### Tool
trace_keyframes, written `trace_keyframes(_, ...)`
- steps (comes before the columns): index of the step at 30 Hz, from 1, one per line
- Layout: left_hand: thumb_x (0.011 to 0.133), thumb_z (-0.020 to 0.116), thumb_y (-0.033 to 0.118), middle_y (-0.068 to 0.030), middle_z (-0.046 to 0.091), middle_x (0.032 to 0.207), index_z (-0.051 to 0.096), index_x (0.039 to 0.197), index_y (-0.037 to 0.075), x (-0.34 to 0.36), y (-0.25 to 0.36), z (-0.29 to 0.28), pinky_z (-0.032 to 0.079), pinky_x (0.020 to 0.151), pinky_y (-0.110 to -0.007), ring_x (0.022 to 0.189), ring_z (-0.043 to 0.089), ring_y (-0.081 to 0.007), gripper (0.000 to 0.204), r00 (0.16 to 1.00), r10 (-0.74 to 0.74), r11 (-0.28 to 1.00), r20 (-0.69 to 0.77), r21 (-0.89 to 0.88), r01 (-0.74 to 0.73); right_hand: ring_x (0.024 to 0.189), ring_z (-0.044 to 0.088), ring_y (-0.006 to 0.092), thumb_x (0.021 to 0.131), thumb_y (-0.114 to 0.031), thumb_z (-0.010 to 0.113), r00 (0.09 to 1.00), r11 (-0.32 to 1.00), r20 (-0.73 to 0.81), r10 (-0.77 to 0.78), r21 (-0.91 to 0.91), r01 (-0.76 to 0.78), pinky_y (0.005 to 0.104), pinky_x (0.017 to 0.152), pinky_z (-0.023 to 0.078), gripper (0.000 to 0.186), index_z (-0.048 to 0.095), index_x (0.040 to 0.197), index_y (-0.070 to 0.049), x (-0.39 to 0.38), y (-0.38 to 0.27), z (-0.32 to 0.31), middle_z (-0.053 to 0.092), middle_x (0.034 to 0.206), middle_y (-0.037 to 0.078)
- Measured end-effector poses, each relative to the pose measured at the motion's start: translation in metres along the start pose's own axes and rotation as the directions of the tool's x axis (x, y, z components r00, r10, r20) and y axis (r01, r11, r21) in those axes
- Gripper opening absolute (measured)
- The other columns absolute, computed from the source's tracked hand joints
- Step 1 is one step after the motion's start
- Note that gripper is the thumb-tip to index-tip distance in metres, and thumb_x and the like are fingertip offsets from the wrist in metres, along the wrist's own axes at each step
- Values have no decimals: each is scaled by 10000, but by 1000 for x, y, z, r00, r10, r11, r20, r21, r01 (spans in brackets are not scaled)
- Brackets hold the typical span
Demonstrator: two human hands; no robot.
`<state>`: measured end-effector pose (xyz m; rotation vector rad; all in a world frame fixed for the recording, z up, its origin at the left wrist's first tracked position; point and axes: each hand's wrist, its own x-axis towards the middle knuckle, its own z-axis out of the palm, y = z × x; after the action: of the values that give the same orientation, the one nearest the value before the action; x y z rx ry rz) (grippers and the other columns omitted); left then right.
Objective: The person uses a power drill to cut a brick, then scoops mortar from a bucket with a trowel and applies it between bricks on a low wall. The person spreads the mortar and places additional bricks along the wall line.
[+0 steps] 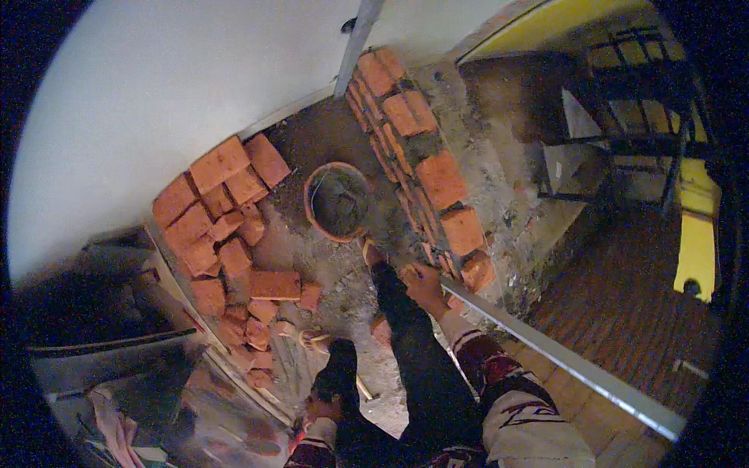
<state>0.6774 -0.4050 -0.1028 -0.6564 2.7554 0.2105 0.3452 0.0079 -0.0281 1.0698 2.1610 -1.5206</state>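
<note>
My right hand [424, 287] reaches down to the near end of a low brick wall [403, 160], its fingers curled closed. Whatever they hold is too small and dim to make out. A long metal bar [558, 355] starts beside this hand and widens toward the lower right. My left hand [322, 407] rests at my left knee, fingers laid against the dark trousers; they show only partly. Beyond my right foot stands a round orange-rimmed bucket [341, 201] with dark grey mortar-like stuff inside. Whole bricks [443, 179] top the wall with gaps between them.
Loose and broken bricks [221, 168] are piled on the left by a pale wall [156, 86]. A second metal post [357, 47] stands at the wall's far end. Dark metal frames [640, 140] stand at right on a wooden floor [624, 288]. Wooden-handled tools lie near my left foot.
</note>
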Motion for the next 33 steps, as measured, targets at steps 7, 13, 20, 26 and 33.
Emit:
trace_keyframes(7, 760, 789, 627, -253, 632, 1234, 589, 1331, 62, 72, -54, -86, 476, 994, -544, 1176, 584, -447, 828, 841, 93, 991, 533, -131, -26, 697, 603, 128, 991, -190, 633, 944, 905, -249, 215, 415, -97, 319, 486, 490, 232, 697, 1147, -31, -57, 15, -50, 630, 841, 33)
trace_keyframes(13, 773, 803, 607, -217, 695, 1077, 581, 1318, 59, 74, -78, -107, 549, 804, -478, 929, 680, -375, 804, 890, 147, 971, 432, -237, -45, 580, 652, 213, 970, -184, 628, 924, 959, -373, 83, -223, -176, 363, 464, 498, 170, 691, 985, -27, -3, 46, -87, 662, 781, 89)
trace_keyframes(20, 837, 771, 548, -171, 715, 960, 598, 1272, 37, 128, -68, -87, 562, 694, -436, 782, 686, -313, 693, 850, 68, 989, 523, 79, -128, 743, 710, 318, 925, -218, 673, 895, 332, 9, -445, -927, 175, 478, 649, 540, 200, 681, 1003, -34, 45, 58, -119, 711, 841, 161)
trace_keyframes(26, 888, 753, 451, -182, 729, 988, 584, 1276, -11, 156, 1, -95, 575, 740, -413, 836, 716, -278, 626, 752, 519, 846, 406, -371, -384, 1062, 648, 437, 989, -295, 603, 847, 979, -528, 58, -134, -151, 525, 925, 501, 384, 616, 1250, -14, -25, 53, -66, 686, 1091, 259)
trace_keyframes(33, 912, 742, 409, -184, 740, 1090, 576, 1312, -6, 169, 82, -136, 586, 781, -403, 850, 745, -287, 600, 699, 348, 897, 625, -438, -56, 1049, 635, 468, 1028, -326, 525, 701, 971, -700, -135, -234, -46, 519, 900, 498, 429, 592, 1278, 17, 0, 29, -19, 671, 1130, 291)
